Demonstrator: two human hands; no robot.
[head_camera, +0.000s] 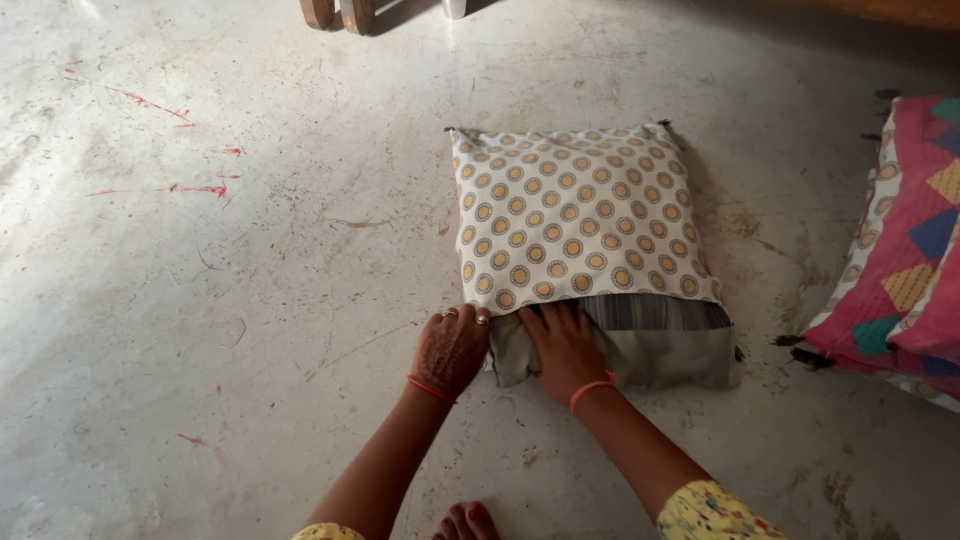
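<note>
Bare toes (468, 520) show at the bottom edge, then two forearms reach up the frame. Her left hand (450, 348) pinches the cover's open hem at its lower left corner, holding the mouth steady. Her right hand (565, 348) lies flat with fingers tucked under the hem, grasping nothing I can see. The dotted cream cover (575, 215) sheathes most of the grey pillow (640, 350), mid-frame on the concrete floor (200, 300). A patchwork quilt (915, 250) lies at the right edge.

Pillow (585, 215) left of quilt (915, 250), seemingly apart
</note>
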